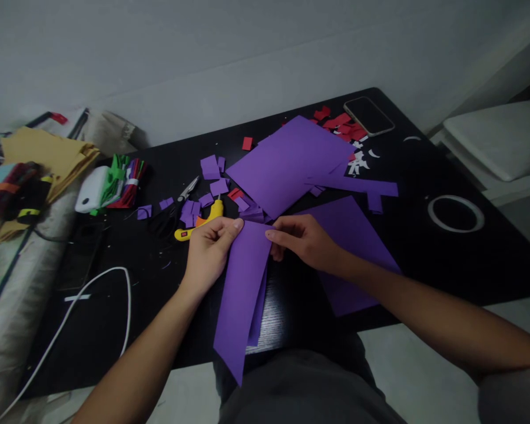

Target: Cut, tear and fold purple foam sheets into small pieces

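My left hand [211,247] pinches the upper left corner of a long purple paper strip [245,282], thumb on top. At the strip's upper right edge, my right hand [304,238] grips it between thumb and fingers. The strip hangs toward me past the table's front edge, with a second purple layer showing behind it. Just beyond my left hand lies a yellow hot glue gun [203,222], partly hidden by that hand. A purple sheet [357,259] rests under my right forearm, and a larger purple sheet [291,159] lies farther back.
Scissors [183,197] lie open among small purple paper pieces [209,168]. Red scraps [342,123], white scraps [357,162] and a phone [368,115] are at the back right. A white ring [456,213] sits at right. A white cable [128,294] crosses the left side.
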